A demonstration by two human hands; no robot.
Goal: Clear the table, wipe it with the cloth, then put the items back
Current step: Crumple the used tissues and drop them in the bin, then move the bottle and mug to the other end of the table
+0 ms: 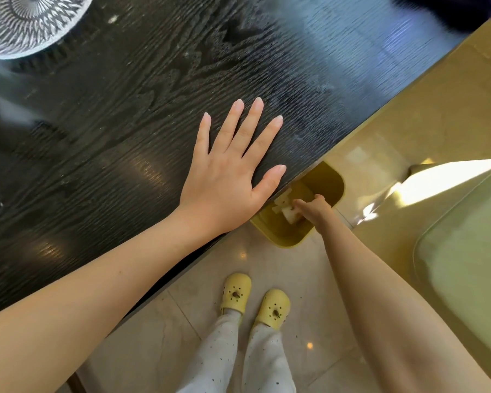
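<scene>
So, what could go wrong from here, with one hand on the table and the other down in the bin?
1. The left hand lies flat on the dark table, which shows pale smears; it may leave new marks.
2. The right hand reaches into the yellow bin, partly under the table edge; rising fast could knock the arm.
3. The glass dish is not cleared yet.
</scene>
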